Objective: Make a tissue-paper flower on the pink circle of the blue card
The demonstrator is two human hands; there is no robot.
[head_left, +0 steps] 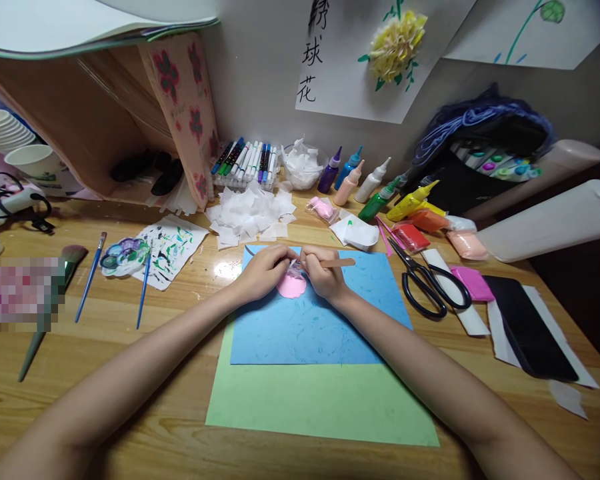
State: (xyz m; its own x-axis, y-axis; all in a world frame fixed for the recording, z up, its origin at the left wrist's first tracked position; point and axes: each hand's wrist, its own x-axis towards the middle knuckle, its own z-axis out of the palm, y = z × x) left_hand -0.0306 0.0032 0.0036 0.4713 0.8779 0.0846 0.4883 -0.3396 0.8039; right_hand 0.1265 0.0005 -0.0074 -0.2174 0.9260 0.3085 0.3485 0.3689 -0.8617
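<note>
A person's right hand [325, 273] closes its fingers around a flat wooden stick [343, 263] above a blue sheet [290, 333]. The left hand [266, 272] curls its fingers beside a pink piece [291, 287]; whether they grip it cannot be told. The pink piece sits between both hands, near the blue sheet's far edge. Scissors [416, 268] lie just off that sheet's right edge, and white paper scraps [247, 213] are heaped toward the table's [170, 440] far edge.
</note>
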